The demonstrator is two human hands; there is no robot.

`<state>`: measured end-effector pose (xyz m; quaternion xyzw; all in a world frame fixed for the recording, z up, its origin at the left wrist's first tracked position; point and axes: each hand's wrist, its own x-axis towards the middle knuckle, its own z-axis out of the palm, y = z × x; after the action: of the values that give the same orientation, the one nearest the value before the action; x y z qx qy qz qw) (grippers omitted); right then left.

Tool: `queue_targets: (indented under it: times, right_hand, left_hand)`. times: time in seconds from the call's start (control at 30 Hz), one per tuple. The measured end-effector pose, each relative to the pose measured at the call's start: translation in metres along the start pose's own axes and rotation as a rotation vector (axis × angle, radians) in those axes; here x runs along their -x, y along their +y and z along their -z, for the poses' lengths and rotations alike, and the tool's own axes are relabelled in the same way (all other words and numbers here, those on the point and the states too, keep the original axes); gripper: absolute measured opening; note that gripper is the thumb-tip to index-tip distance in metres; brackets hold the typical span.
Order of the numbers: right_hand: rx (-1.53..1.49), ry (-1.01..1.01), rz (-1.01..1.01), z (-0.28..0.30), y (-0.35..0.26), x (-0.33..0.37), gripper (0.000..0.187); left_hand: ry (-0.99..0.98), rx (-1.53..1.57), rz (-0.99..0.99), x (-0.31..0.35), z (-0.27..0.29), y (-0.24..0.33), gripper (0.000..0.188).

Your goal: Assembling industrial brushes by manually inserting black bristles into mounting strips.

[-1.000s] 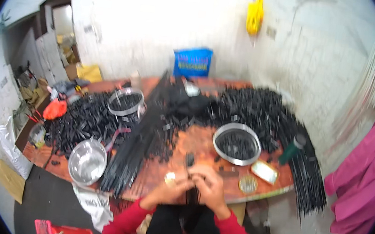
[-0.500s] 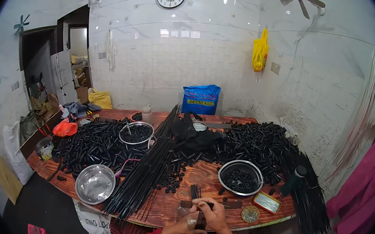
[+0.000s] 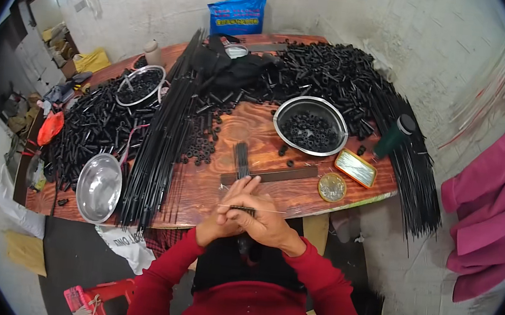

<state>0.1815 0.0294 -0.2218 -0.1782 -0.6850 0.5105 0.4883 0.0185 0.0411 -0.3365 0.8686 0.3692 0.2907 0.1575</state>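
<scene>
Close together at the table's near edge, both my hands are closed around a small bundle of thin black rods. Its far ends stick out beyond my fingers and lie over a flat brown bar. My left hand is beneath and partly hidden by my right hand, which lies over the bundle. A thin straight wire crosses sideways at the right hand's fingers. Whether the fingers pinch it or only touch it, I cannot tell. Dark rod ends show between the hands.
A metal bowl of small black rings, an orange-rimmed tin and a round tin sit right. Left are long black rods and an empty steel bowl. Black tubes heap behind; a green bottle stands far right.
The view has tipped downward, bringing my sleeves and lap into sight. My right hand has turned from upright fingers to lying flatter over the bundle, with the wire now across it.
</scene>
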Motion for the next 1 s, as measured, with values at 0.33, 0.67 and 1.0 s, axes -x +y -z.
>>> queue_targets:
  times: [0.33, 0.67, 1.0]
  right_hand:
    - [0.624, -0.237, -0.108, 0.056, -0.002, 0.027, 0.043]
    - [1.077, 0.084, -0.029, 0.109, 0.095, 0.015, 0.021]
    - [0.937, 0.083, -0.008, 0.086, 0.114, 0.001, 0.017]
  left_hand:
    - [-0.106, -0.103, 0.046, -0.003, 0.002, 0.005, 0.076]
    - [-0.087, 0.006, 0.036, -0.012, 0.010, 0.004, 0.068]
    - [-0.076, 0.009, 0.011, -0.013, 0.007, 0.004, 0.081]
